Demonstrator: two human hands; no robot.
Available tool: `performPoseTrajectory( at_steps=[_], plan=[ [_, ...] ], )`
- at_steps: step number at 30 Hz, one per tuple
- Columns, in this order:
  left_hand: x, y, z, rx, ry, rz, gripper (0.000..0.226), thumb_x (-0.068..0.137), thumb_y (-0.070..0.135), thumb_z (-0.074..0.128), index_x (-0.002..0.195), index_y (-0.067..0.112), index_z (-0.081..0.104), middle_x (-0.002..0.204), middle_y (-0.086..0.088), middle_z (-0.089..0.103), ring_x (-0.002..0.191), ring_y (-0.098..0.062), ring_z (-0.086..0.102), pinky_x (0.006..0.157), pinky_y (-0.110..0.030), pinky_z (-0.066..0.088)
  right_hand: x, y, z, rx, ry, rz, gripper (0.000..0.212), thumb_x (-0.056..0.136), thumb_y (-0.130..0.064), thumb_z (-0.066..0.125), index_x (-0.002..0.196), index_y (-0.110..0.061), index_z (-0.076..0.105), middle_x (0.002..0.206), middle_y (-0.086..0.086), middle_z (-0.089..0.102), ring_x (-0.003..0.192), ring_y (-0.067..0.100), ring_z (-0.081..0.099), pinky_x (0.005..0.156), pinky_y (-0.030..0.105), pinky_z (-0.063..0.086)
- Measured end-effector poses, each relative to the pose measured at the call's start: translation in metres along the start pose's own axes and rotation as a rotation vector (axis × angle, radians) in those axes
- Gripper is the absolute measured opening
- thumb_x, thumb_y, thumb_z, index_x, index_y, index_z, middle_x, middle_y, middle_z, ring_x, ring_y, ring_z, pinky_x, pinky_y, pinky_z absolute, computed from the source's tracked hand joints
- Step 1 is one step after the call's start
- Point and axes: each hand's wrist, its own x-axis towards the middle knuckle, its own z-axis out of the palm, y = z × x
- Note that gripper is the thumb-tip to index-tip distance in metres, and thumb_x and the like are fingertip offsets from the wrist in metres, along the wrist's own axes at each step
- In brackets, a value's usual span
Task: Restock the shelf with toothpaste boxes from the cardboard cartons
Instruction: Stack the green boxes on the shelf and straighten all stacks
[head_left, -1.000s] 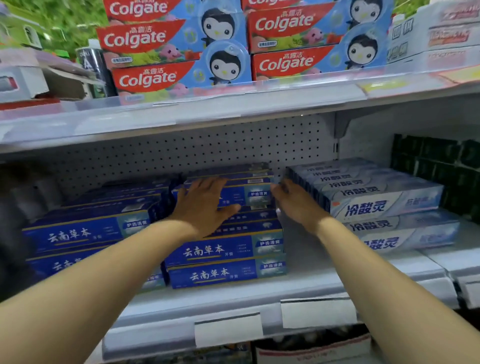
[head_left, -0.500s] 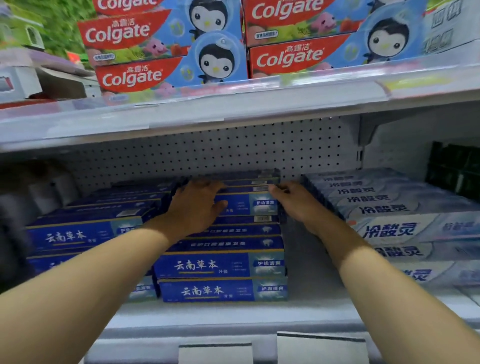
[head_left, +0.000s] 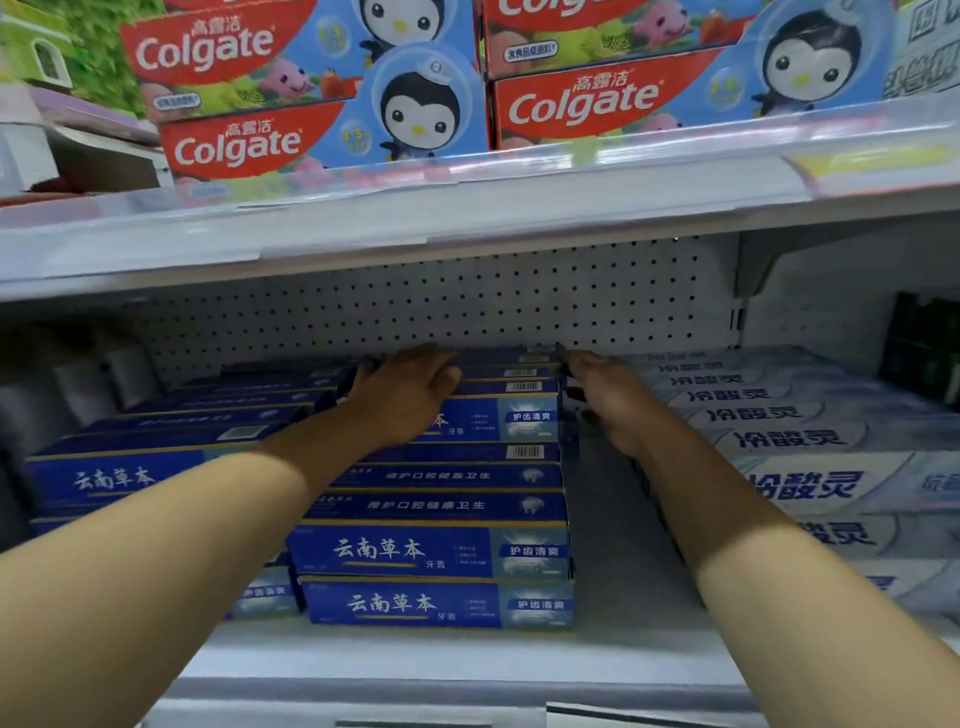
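Dark blue toothpaste boxes (head_left: 436, 551) lie stacked in a middle column on the white shelf (head_left: 467, 660), running back to the pegboard. My left hand (head_left: 410, 395) rests palm down on the upper rear blue boxes (head_left: 519, 418), fingers stretched toward the back. My right hand (head_left: 602, 400) presses against the right ends of those same boxes, fingers pointing back and hiding part of them. Both forearms reach deep into the shelf bay. No cardboard carton is in view.
A second column of blue boxes (head_left: 130, 478) lies to the left, and pale grey-white toothpaste boxes (head_left: 810, 483) to the right across a bare strip. The upper shelf (head_left: 415, 218) hangs low overhead and carries red Colgate boxes (head_left: 322, 135). Dark green packs (head_left: 924, 353) sit far right.
Both hands have slid farther back along the upper blue boxes toward the pegboard. The camera has moved closer and lower into the shelf bay.
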Motion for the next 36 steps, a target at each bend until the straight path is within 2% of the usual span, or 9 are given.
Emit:
performPoseTrajectory(
  at_steps=[3, 5, 14, 19, 24, 26, 29, 31, 36],
  plan=[
    [0.007, 0.004, -0.005, -0.006, -0.034, -0.005, 0.046, 0.101, 0.037, 0.029, 0.146, 0.026, 0.027, 0.154, -0.001, 0.026, 0.140, -0.022, 0.025, 0.114, -0.046, 0.020, 0.008, -0.003, -0.001, 0.044, 0.096, 0.015, 0.023, 0.102, -0.021, 0.036, 0.108, -0.007, 0.053, 0.099, 0.009, 0.059, 0.088, 0.019, 0.057, 0.065, 0.024, 0.041],
    [0.012, 0.005, -0.007, -0.001, -0.062, -0.003, 0.048, 0.101, 0.040, 0.029, 0.146, 0.027, 0.027, 0.154, 0.000, 0.026, 0.139, -0.021, 0.026, 0.114, -0.046, 0.020, 0.013, -0.008, -0.001, 0.059, 0.140, 0.016, 0.013, 0.100, -0.017, 0.041, 0.098, -0.008, 0.050, 0.076, 0.005, 0.051, 0.062, 0.012, 0.045, 0.050, 0.020, 0.036],
    [0.018, 0.004, -0.004, 0.054, -0.139, 0.021, 0.055, 0.098, 0.050, 0.029, 0.148, 0.027, 0.023, 0.155, 0.001, 0.022, 0.140, -0.019, 0.025, 0.114, -0.045, 0.021, 0.027, -0.005, 0.010, 0.006, 0.102, 0.048, 0.032, 0.093, -0.021, 0.057, 0.109, 0.007, 0.060, 0.101, 0.013, 0.060, 0.075, 0.018, 0.052, 0.055, 0.021, 0.040],
    [0.018, 0.005, -0.006, 0.025, -0.204, 0.019, 0.059, 0.097, 0.053, 0.026, 0.149, 0.026, 0.023, 0.155, -0.001, 0.023, 0.139, -0.019, 0.027, 0.114, -0.036, 0.023, 0.036, 0.000, 0.011, -0.025, 0.125, 0.018, 0.031, 0.094, -0.027, 0.055, 0.071, -0.006, 0.053, 0.069, 0.005, 0.051, 0.055, 0.011, 0.044, 0.046, 0.019, 0.035],
    [0.016, 0.008, -0.009, -0.014, -0.254, 0.033, 0.049, 0.099, 0.048, 0.024, 0.137, 0.024, 0.041, 0.141, -0.003, 0.045, 0.123, -0.020, 0.045, 0.101, -0.032, 0.035, 0.049, -0.002, 0.002, -0.091, 0.293, 0.009, 0.040, 0.098, -0.021, 0.043, 0.061, -0.006, 0.044, 0.063, 0.011, 0.046, 0.054, 0.016, 0.040, 0.053, 0.024, 0.029],
    [0.015, 0.005, -0.010, -0.052, -0.255, 0.052, 0.047, 0.099, 0.048, 0.023, 0.129, 0.021, 0.048, 0.133, -0.005, 0.051, 0.115, -0.021, 0.050, 0.098, -0.034, 0.037, 0.055, -0.003, 0.001, -0.148, 0.259, -0.003, 0.034, 0.097, -0.020, 0.043, 0.082, 0.007, 0.056, 0.092, 0.024, 0.060, 0.071, 0.024, 0.054, 0.062, 0.024, 0.035],
    [0.014, 0.000, -0.010, -0.084, -0.239, 0.053, 0.048, 0.098, 0.048, 0.021, 0.122, 0.019, 0.051, 0.126, -0.004, 0.054, 0.110, -0.020, 0.051, 0.095, -0.033, 0.037, 0.059, -0.003, 0.005, -0.107, 0.153, 0.027, 0.048, 0.097, -0.025, 0.047, 0.136, 0.003, 0.041, 0.143, 0.018, 0.041, 0.120, 0.030, 0.049, 0.095, 0.032, 0.043],
    [0.014, -0.001, -0.010, -0.065, -0.253, 0.049, 0.051, 0.098, 0.050, 0.019, 0.127, 0.019, 0.049, 0.132, -0.004, 0.052, 0.115, -0.021, 0.049, 0.094, -0.031, 0.035, 0.061, -0.002, 0.009, -0.121, 0.090, 0.029, 0.046, 0.097, -0.025, 0.048, 0.134, 0.001, 0.044, 0.139, 0.017, 0.047, 0.121, 0.029, 0.050, 0.097, 0.035, 0.041],
    [0.013, -0.006, -0.009, -0.016, -0.272, 0.062, 0.065, 0.090, 0.062, 0.021, 0.139, 0.022, 0.040, 0.143, -0.004, 0.043, 0.126, -0.021, 0.043, 0.098, -0.030, 0.032, 0.066, 0.003, 0.014, 0.028, 0.100, 0.034, 0.035, 0.095, -0.019, 0.053, 0.125, 0.000, 0.056, 0.120, 0.018, 0.060, 0.088, 0.021, 0.056, 0.068, 0.025, 0.045]
  ],
)
